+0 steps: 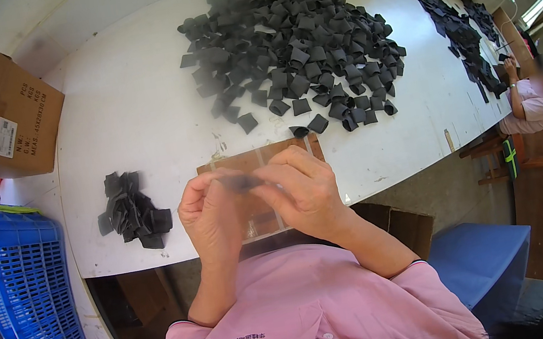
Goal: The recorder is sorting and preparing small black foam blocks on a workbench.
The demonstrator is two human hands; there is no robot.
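A long white worktable (135, 113) fills most of the view, its near edge running just in front of the person's pink shirt, its far edge meeting a pale wall. A wide bare strip of tabletop lies open between the far heap and the hands, and more bare surface stretches to the left.

A big loose heap of small black folded fabric pieces (294, 45) covers the far middle of the table, its nearest strays stopping just short of a flat brown cardboard sheet (256, 161) that lies at the near edge under the hands. A blue slatted plastic crate (27, 286) stands off the table's left end, partly cut off by the dark rim of the picture. A brown cardboard box (4, 116) sits at the far left corner. A second spread of black pieces (467, 39) lies along the right end, where a co-worker (533, 96) sits at the edge. A small stack of black fabric pieces (130, 211) rests near the table's front edge, left of the hands.

The left hand (212, 218) and right hand (303, 189) meet above the cardboard, fingers curled and pinching together on one small black fabric piece (242, 183). Fingertips hide most of it, and it is blurred, so its shape is hard to make out.
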